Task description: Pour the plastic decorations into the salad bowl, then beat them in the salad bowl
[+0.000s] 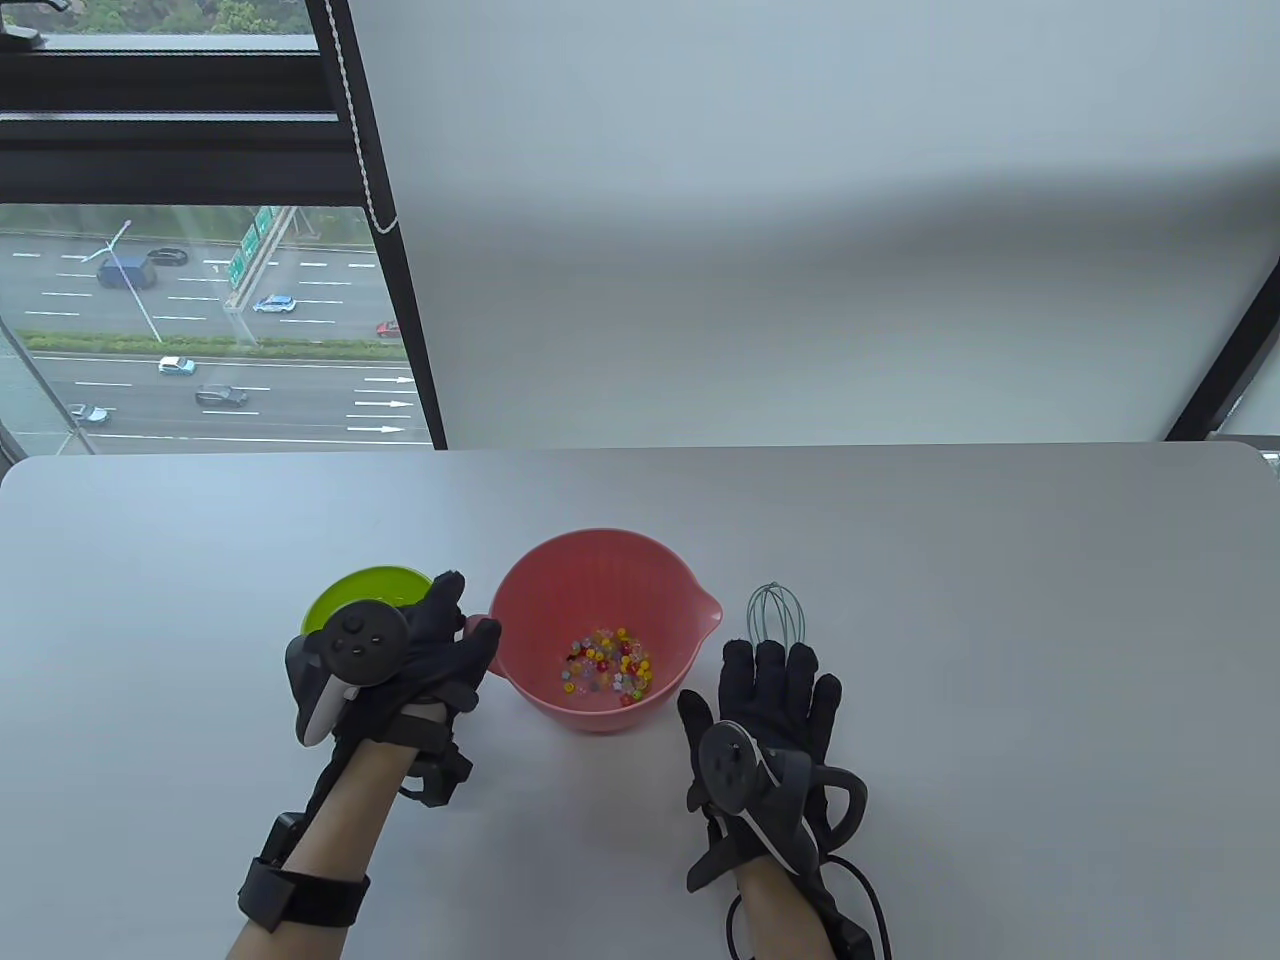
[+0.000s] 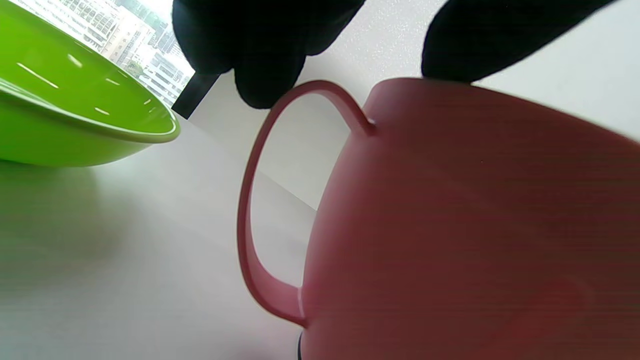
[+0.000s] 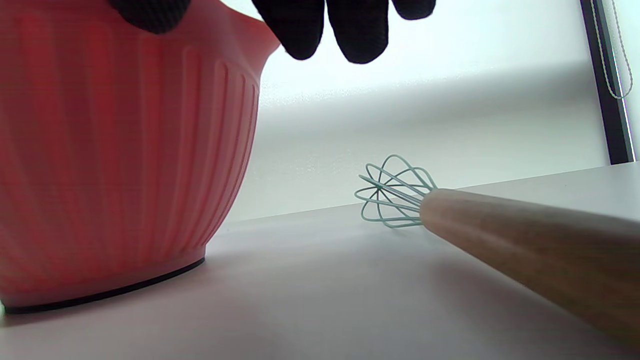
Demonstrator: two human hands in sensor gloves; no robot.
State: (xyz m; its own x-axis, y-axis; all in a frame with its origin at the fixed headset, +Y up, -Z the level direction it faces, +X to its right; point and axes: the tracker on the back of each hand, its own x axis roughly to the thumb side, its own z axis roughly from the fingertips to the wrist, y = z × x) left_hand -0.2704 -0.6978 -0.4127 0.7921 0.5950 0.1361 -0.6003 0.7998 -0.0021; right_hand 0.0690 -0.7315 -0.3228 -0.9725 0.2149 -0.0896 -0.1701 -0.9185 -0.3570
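The pink salad bowl (image 1: 545,600) stands at the table's middle with small colourful plastic decorations (image 1: 608,662) on its bottom. My left hand (image 1: 470,632) is at the bowl's left side, its curled fingertips (image 2: 265,80) on the loop handle (image 2: 245,210) and the thumb on the rim. A whisk (image 1: 775,612) with pale green wires and a wooden handle (image 3: 525,235) lies flat to the right of the bowl (image 3: 110,150). My right hand (image 1: 762,676) hovers over the whisk handle with its fingers (image 3: 355,30) straight, not touching it.
A green bowl (image 1: 370,590) sits just left of the pink one, partly behind my left hand; nothing shows in the part of its inside (image 2: 75,100) that I see. The table (image 1: 1000,600) ends at a window and a white blind.
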